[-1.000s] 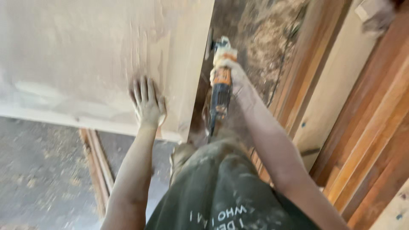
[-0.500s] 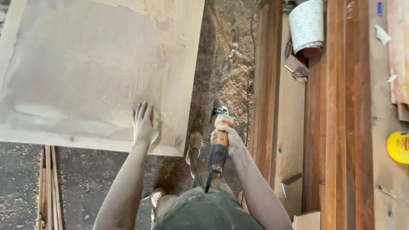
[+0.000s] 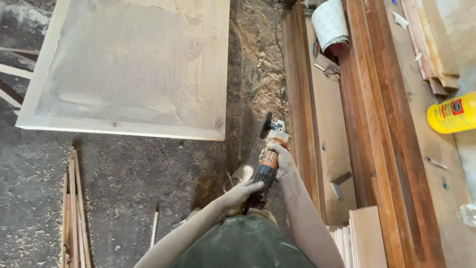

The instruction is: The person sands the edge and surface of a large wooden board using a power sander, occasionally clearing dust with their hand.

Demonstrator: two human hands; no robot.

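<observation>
An orange and black angle grinder (image 3: pixel 268 154) is held in the air above the sawdust-strewn floor (image 3: pixel 124 188), just beside the near right corner of a pale wooden panel (image 3: pixel 134 69). Its dark round disc (image 3: pixel 267 125) is turned edge-on at the far end, facing left. The body is pointed away from the person, and its dusty rear end is gripped near the waist.

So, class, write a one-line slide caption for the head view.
Both hands grip an orange angle grinder, right hand ahead of left hand, beside a dusty wooden panel.
</observation>
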